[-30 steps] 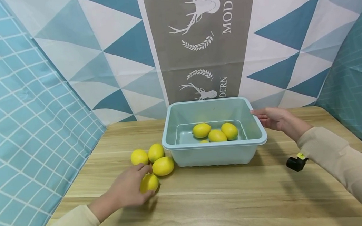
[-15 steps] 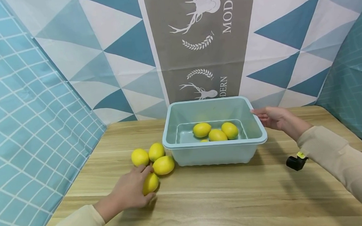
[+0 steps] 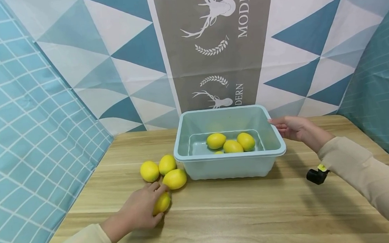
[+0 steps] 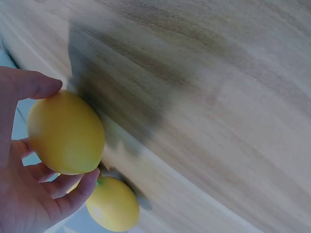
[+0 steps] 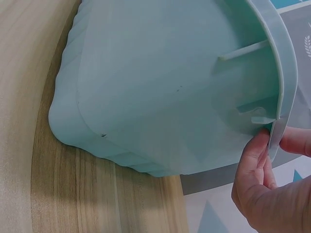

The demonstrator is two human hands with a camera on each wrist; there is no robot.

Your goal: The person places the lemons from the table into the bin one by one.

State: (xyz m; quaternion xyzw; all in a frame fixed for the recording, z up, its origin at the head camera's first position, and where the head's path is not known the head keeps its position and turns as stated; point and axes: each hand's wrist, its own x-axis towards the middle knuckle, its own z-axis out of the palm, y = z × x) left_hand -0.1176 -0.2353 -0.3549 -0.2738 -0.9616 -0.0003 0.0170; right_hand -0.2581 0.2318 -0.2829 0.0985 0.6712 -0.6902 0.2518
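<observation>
My left hand (image 3: 138, 210) grips a yellow lemon (image 4: 65, 132); in the left wrist view the thumb lies along one side and the fingers curl under the other. Just beyond it on the table sit a lemon lying sideways (image 3: 174, 179), a rounder lemon (image 3: 149, 171) and one more lemon (image 3: 167, 164). A pale blue plastic bin (image 3: 230, 167) stands to their right, with several lemons (image 3: 233, 146) on its floor. At the bin's right end my right hand (image 5: 272, 184) pinches the rim (image 5: 287, 73) between thumb and fingers.
The wooden table (image 3: 240, 215) runs up to a patterned backdrop (image 3: 137, 65) behind the bin. A blue checked sheet (image 3: 31, 127) borders the left side and a teal sheet (image 3: 376, 88) the right. A black camera piece (image 3: 316, 176) hangs beneath the right sleeve.
My left hand and the lemon in it have shifted slightly toward me, away from the other lemons. The fingers sit more closely round it. My right hand stays at the bin's rim.
</observation>
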